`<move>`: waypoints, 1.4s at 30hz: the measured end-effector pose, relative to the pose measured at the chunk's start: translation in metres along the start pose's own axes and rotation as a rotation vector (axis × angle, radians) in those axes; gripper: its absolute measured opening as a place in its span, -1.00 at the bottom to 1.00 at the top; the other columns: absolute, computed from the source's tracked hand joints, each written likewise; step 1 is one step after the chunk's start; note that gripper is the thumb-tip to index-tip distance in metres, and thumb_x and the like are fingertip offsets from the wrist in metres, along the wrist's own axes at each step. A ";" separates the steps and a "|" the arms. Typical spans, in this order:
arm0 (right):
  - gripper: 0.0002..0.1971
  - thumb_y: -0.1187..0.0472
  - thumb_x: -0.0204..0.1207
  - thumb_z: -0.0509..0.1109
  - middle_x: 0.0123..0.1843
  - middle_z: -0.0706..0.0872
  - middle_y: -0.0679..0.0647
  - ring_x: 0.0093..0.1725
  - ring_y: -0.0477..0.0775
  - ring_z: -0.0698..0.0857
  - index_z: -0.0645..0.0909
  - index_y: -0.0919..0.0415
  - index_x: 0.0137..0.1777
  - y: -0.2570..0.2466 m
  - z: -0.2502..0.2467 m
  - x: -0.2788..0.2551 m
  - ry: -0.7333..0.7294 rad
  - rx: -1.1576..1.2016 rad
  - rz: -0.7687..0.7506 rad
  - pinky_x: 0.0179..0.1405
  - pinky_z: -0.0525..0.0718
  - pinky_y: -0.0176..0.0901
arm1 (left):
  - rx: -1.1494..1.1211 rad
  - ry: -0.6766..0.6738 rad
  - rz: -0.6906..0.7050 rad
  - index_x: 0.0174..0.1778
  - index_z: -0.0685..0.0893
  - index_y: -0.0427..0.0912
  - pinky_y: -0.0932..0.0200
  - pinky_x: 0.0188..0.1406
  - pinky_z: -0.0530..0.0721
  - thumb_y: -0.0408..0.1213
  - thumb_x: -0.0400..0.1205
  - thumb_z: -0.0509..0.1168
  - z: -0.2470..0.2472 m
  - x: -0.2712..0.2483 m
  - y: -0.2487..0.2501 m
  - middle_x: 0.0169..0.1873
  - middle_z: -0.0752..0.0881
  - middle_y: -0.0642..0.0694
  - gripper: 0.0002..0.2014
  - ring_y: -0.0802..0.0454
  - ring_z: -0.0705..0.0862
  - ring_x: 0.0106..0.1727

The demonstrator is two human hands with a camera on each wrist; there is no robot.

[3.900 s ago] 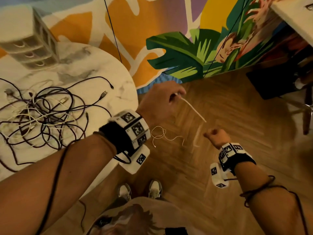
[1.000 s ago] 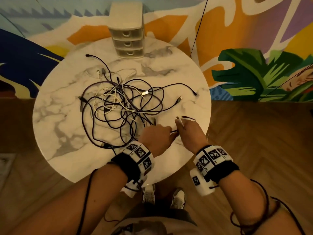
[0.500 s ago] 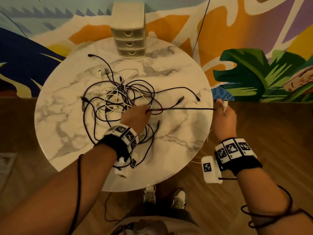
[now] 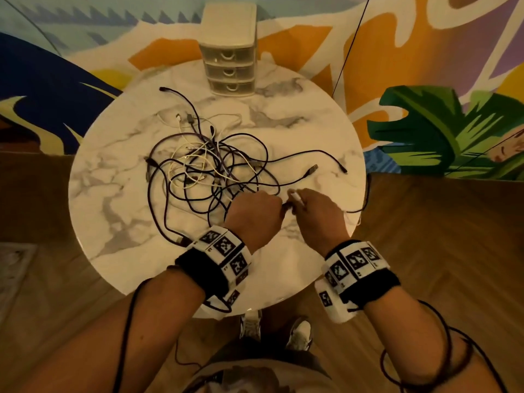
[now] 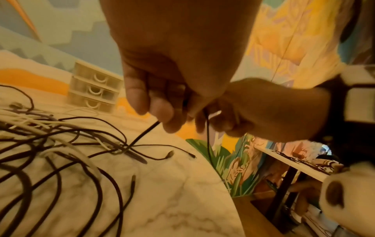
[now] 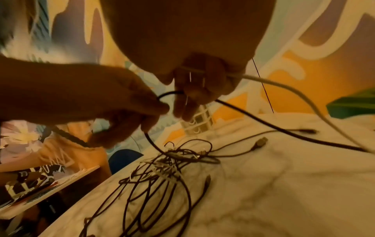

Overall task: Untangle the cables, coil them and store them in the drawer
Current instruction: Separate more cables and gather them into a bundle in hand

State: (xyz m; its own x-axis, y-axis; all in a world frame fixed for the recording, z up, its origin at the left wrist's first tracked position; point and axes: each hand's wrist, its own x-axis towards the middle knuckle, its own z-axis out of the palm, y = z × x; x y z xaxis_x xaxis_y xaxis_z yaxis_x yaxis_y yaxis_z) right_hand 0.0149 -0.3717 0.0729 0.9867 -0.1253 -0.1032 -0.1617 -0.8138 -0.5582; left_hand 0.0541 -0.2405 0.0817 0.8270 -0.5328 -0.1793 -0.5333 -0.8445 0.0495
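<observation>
Near the bench's [image 4: 119,171] front edge, the left hand [image 4: 253,215] pinches a dark cable [image 6: 263,123]; the right hand [image 4: 317,215] grasps that cable and a white cable [image 6: 294,89]. Tangled cables [image 4: 209,171] fill the middle. A closed drawer unit [image 4: 229,52] stands at the far edge.

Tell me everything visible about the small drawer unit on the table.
The drawer unit is a small cream-coloured box, plastic by its look, with three stacked drawers. The drawer fronts look translucent, and each has a curved handle. All three drawers are shut. It stands upright at the far edge of the marble table, before the painted wall. No cable and neither hand touches it; the cable tangle lies nearer, apart from it.
</observation>
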 end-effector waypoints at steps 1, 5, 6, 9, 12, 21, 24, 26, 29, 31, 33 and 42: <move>-0.71 -0.02 0.69 0.11 -0.16 0.68 0.02 -0.07 0.16 0.66 0.53 -0.02 -0.23 0.001 0.003 0.001 -0.040 -0.023 0.027 -0.21 0.48 -0.07 | -0.028 0.008 0.003 0.10 0.64 -0.07 0.08 -0.27 0.48 0.00 0.73 -0.02 0.002 -0.001 0.000 -0.08 0.71 -0.14 -0.64 -0.16 0.68 -0.07; -0.58 -0.07 0.69 0.09 -0.31 0.58 0.14 -0.21 0.25 0.58 0.47 0.13 -0.33 0.004 -0.013 0.011 0.097 0.116 0.082 -0.24 0.44 -0.01 | -0.326 -0.085 -0.183 0.16 0.56 -0.08 0.05 -0.21 0.60 -0.08 0.71 0.04 0.026 -0.008 -0.028 -0.06 0.72 -0.19 -0.73 -0.21 0.67 -0.04; -0.57 -0.05 0.70 0.10 -0.28 0.62 0.23 -0.20 0.27 0.59 0.54 0.24 -0.25 0.007 -0.021 0.015 0.177 0.167 0.081 -0.21 0.47 0.02 | -0.384 -0.108 -0.237 0.17 0.55 -0.09 0.02 -0.15 0.62 -0.10 0.71 0.05 0.030 -0.005 -0.039 -0.02 0.72 -0.20 -0.74 -0.21 0.67 -0.01; -0.57 0.01 0.71 0.11 -0.26 0.64 0.29 -0.23 0.25 0.58 0.56 0.34 -0.18 0.023 -0.035 0.022 0.304 0.281 0.122 -0.21 0.52 0.05 | -0.500 0.090 -0.266 0.09 0.61 -0.10 0.11 -0.22 0.52 -0.14 0.70 0.09 0.021 0.007 -0.063 -0.08 0.71 -0.13 -0.78 -0.14 0.67 -0.06; -0.59 0.00 0.72 0.07 -0.15 0.65 0.25 -0.16 0.20 0.59 0.54 0.27 -0.18 0.044 -0.028 0.022 0.236 0.268 0.256 -0.18 0.41 -0.08 | -0.502 0.306 -0.216 0.08 0.63 -0.09 0.12 -0.27 0.45 -0.10 0.71 0.10 0.007 0.010 -0.063 -0.12 0.70 -0.09 -0.76 -0.10 0.64 -0.12; -0.71 0.04 0.71 0.11 0.17 0.61 0.08 0.10 0.19 0.64 0.63 0.09 0.19 0.005 -0.007 0.011 0.002 -0.038 -0.039 -0.02 0.61 0.05 | -0.069 0.022 -0.034 0.01 0.62 -0.11 0.05 -0.28 0.50 0.04 0.73 -0.06 0.014 0.002 -0.017 -0.13 0.70 -0.17 -0.59 -0.19 0.68 -0.10; -0.70 -0.02 0.71 0.06 -0.11 0.54 0.04 -0.05 0.21 0.61 0.49 0.11 -0.14 -0.003 0.000 0.015 -0.031 -0.003 -0.027 -0.15 0.52 0.01 | -0.124 0.054 -0.036 0.07 0.62 -0.11 0.07 -0.31 0.45 0.02 0.73 -0.02 0.006 0.000 -0.006 -0.13 0.70 -0.17 -0.63 -0.19 0.68 -0.09; -0.69 -0.02 0.71 0.08 -0.19 0.55 0.06 -0.13 0.23 0.59 0.44 0.14 -0.18 -0.001 -0.004 0.018 0.062 0.063 -0.031 -0.19 0.48 0.00 | -0.305 0.051 -0.083 0.08 0.59 -0.12 0.04 -0.28 0.51 -0.06 0.71 0.05 0.015 -0.003 -0.014 -0.13 0.72 -0.18 -0.72 -0.21 0.67 -0.08; -0.62 -0.04 0.68 0.07 -0.32 0.54 0.07 -0.26 0.17 0.53 0.47 0.23 -0.22 -0.002 -0.022 0.027 0.228 0.210 -0.096 -0.28 0.40 -0.05 | -0.492 -0.054 -0.194 0.13 0.59 -0.17 0.03 -0.17 0.54 -0.16 0.71 0.08 0.041 -0.002 -0.040 -0.06 0.73 -0.24 -0.75 -0.24 0.68 -0.02; -0.62 -0.08 0.63 0.00 -0.42 0.42 -0.04 -0.38 0.01 0.43 0.37 0.11 -0.33 -0.001 -0.039 0.036 0.314 0.356 -0.038 -0.32 0.30 -0.13 | -0.535 -0.114 -0.290 0.16 0.62 -0.21 0.03 -0.07 0.54 -0.20 0.72 0.06 0.055 0.001 -0.061 0.03 0.72 -0.28 -0.72 -0.27 0.66 0.08; -0.65 -0.05 0.65 0.02 -0.43 0.38 -0.06 -0.39 -0.04 0.37 0.30 0.01 -0.38 0.006 -0.054 0.043 0.380 0.456 0.050 -0.28 0.32 -0.12 | -0.547 -0.083 -0.378 0.20 0.60 -0.24 0.00 0.02 0.54 -0.19 0.74 0.02 0.062 0.004 -0.079 0.10 0.70 -0.30 -0.69 -0.29 0.64 0.14; -0.64 0.04 0.74 0.02 -0.24 0.54 0.17 -0.27 0.07 0.45 0.45 0.20 -0.21 0.053 -0.055 0.029 0.518 0.395 0.297 -0.25 0.36 -0.14 | -0.520 0.259 -0.374 0.17 0.67 -0.20 0.12 -0.09 0.51 -0.15 0.71 0.14 0.055 0.005 -0.109 0.09 0.49 -0.21 -0.71 -0.13 0.58 -0.02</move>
State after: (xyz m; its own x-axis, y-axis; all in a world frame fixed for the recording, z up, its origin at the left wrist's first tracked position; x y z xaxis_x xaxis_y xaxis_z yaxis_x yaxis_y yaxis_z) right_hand 0.0361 -0.4499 0.0851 0.7639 -0.6432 0.0523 -0.3213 -0.4494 -0.8336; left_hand 0.1067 -0.1488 0.0215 0.9891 -0.1421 -0.0387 -0.1031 -0.8558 0.5069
